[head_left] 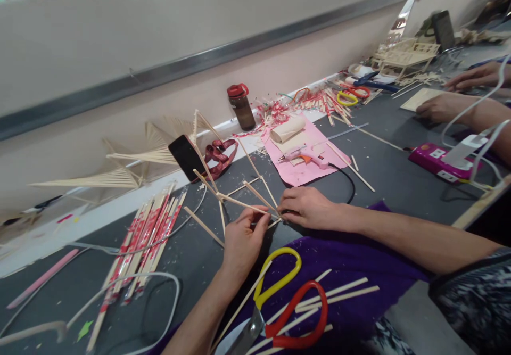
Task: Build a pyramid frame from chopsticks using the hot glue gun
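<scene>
My left hand [246, 233] pinches a thin wooden chopstick [239, 203] between thumb and fingertips. That chopstick belongs to an open frame of joined chopsticks [260, 178], which stands on the dark table with several pieces slanting upward. At the frame's near right corner, my right hand [306, 208] has its fingers closed on the joint; the exact grip is partly hidden. Close below both hands, scissors [257, 325] with one yellow and one red handle lie among loose chopsticks [339, 296] on a purple cloth [359, 259].
A pink glue gun [307, 155] and cardboard tube [288, 130] rest on pink paper [291, 176]. Wrapped chopsticks [139, 243] and a white cable [173, 286] lie left. A phone [187, 158] leans behind the frame near a bottle [241, 110]. Another person's hands [439, 107] are right, beyond a purple power strip [435, 161].
</scene>
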Demonstrator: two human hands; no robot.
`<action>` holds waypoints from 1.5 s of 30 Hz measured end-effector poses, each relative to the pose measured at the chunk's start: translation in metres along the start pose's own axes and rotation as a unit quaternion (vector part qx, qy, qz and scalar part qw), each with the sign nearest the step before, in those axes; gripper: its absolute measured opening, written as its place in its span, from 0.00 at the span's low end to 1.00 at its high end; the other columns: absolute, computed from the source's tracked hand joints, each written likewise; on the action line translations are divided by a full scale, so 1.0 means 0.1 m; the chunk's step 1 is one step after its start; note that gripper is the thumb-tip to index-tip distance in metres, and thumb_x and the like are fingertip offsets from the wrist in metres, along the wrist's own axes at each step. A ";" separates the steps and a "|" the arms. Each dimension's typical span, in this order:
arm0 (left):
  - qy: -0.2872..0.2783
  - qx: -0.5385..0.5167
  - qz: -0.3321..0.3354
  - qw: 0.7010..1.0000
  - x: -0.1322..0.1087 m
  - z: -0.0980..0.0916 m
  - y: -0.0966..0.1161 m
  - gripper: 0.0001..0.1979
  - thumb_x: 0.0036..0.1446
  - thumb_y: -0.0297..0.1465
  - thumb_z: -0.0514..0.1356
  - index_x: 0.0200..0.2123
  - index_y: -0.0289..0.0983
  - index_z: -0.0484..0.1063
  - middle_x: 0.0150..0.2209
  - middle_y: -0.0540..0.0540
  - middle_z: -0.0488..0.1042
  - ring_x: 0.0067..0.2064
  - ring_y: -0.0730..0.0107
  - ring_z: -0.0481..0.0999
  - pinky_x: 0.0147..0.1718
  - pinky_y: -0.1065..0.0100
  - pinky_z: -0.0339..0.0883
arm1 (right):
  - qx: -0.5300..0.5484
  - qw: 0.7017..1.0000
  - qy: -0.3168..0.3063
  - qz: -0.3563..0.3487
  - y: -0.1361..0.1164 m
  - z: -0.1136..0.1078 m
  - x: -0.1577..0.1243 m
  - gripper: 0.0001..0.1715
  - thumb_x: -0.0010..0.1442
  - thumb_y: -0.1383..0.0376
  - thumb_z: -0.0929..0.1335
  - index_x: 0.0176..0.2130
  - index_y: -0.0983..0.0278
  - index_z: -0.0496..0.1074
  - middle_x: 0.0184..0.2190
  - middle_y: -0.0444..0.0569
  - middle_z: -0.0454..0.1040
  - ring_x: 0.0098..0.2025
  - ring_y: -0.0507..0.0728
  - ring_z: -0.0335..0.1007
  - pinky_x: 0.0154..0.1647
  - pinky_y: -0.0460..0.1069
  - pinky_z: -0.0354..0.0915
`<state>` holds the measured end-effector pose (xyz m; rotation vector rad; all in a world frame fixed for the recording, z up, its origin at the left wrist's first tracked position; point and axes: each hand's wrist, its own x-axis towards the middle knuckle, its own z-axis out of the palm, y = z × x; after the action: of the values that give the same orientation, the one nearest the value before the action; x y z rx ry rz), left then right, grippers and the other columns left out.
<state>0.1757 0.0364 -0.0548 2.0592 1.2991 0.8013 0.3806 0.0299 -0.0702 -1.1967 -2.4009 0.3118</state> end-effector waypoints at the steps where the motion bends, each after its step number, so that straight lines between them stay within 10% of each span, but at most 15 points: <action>1: 0.001 0.000 0.000 1.000 0.00 0.00 0.01 0.09 0.56 0.36 0.58 0.33 0.39 0.74 0.35 0.49 0.78 0.31 0.71 0.78 0.31 0.73 0.71 | 0.015 1.000 0.004 0.003 0.00 0.00 0.01 0.12 0.62 0.64 0.64 0.42 0.64 0.75 0.36 0.49 0.72 0.37 0.52 0.67 0.36 0.45 0.58; 45: -0.015 0.043 0.019 0.999 0.03 0.09 -0.03 0.08 0.56 0.35 0.58 0.32 0.40 0.76 0.35 0.51 0.79 0.35 0.70 0.78 0.36 0.71 0.67 | -0.026 0.999 -0.025 0.031 -0.01 -0.02 0.05 0.09 0.56 0.62 0.67 0.34 0.65 0.75 0.34 0.49 0.73 0.37 0.54 0.67 0.35 0.47 0.57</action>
<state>0.1819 0.0390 -0.0627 2.1604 1.3026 0.7410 0.3780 0.0332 -0.0660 -1.3020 -2.4327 0.3035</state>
